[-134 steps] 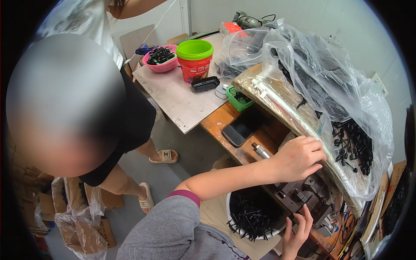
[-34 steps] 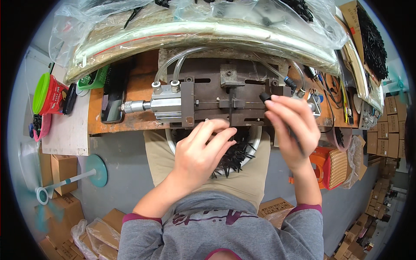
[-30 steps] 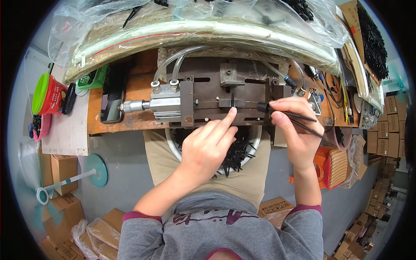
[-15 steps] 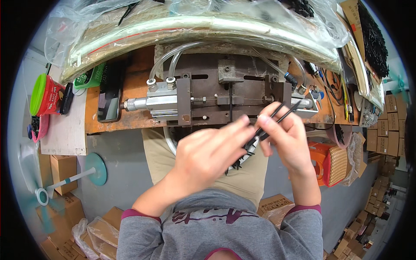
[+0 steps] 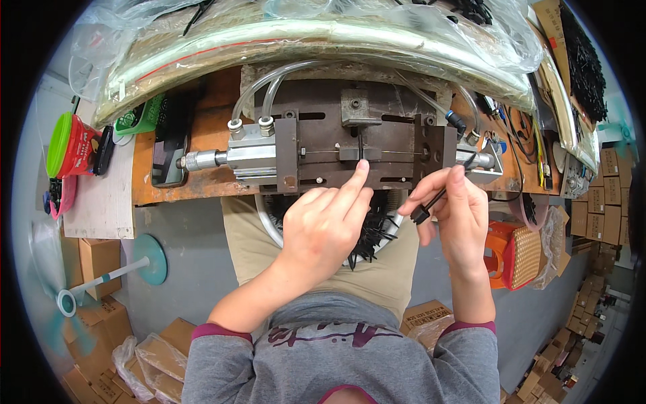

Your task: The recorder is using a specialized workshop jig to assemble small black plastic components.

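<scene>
Fingertip [image 5: 363, 165] of left hand [image 5: 323, 227] back at fixture [image 5: 396, 140]

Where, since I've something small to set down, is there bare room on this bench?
The pale board is bare between the pink bowl and the wooden bench. A smaller patch lies between the black phone and clear tubes. Crowded: the metal fixture, with the left hand and right hand by it; the cables rightward; the wrapped bundle behind.

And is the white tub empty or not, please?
The white tub is not empty: black parts show inside. How full, cannot tell; left hand covers some.
</scene>
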Demonstrator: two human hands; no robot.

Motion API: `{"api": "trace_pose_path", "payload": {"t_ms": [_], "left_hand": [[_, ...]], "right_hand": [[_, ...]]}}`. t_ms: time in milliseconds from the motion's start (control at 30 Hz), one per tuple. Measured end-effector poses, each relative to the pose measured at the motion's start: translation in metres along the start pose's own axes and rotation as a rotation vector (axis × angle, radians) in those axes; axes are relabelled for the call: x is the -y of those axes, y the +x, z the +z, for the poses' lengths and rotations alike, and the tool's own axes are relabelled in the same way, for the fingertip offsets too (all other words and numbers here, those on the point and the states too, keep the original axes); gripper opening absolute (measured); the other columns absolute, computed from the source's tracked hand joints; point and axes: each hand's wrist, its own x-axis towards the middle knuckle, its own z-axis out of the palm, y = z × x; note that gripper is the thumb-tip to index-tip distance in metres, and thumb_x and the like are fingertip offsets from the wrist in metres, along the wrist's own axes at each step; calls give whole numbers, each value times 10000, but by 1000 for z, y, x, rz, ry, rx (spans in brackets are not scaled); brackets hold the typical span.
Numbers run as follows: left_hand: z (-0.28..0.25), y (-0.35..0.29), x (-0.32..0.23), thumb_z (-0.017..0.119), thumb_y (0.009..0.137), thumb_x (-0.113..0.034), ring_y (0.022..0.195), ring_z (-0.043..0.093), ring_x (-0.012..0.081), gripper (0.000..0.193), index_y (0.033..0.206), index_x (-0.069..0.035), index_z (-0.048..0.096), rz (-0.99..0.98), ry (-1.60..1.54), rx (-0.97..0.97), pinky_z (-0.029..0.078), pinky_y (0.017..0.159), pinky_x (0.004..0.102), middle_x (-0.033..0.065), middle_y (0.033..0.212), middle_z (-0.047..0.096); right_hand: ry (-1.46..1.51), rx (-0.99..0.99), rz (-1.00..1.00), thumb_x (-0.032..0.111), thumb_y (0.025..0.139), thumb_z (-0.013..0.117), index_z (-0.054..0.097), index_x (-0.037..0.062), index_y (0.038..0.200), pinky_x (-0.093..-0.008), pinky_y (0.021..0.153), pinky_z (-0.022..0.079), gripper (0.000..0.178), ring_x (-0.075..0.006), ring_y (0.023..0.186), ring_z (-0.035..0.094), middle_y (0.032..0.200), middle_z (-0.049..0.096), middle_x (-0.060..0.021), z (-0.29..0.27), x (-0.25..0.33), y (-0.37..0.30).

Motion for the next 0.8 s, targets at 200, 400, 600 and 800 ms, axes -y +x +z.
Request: {"api": "trace_pose_path", "payload": {"t_ms": [200, 400, 600, 800], "left_hand": [[-1, 4, 4, 842, 690, -114, 684, 676, 176, 294, 960, -51, 742, 9, 42, 39, 523, 638, 292, 103, 1247, 723], [-21, 17, 0, 857, 716, -115, 773, 720, 191, 318, 1008, -47, 751, 47, -249, -43, 559, 667, 298, 97, 1171, 749], [-52, 24, -2, 830, 722, 14, 822, 710, 246, 323, 1031, 22, 735, 117, -466, -171, 587, 665, 338, 124, 982, 703], [-42, 8, 0, 834, 715, -12, 858, 693, 247, 325, 1016, 17, 716, -20, -305, -64, 580, 692, 337, 138, 1136, 692]], "right_hand": [[-56, 19, -5, 301, 1116, 451, 685, -26, 889, -187, 468, 304, 462, -18, 505, 432, 797, 629, -31, -7, 5, -2], [270, 53, 83, 74, 966, 696, 668, -53, 945, -263, 468, 528, 131, -185, 525, 676, 785, 686, -112, 1, 15, 15], [163, 332, 168, 142, 962, 723, 667, -44, 918, -249, 466, 525, 199, -161, 536, 678, 736, 688, -86, 20, 46, 48], [-1059, -356, -982, 147, 949, 705, 761, 61, 1051, -256, 609, 511, 144, -156, 728, 705, 863, 749, -81, -32, 105, 160]]}}
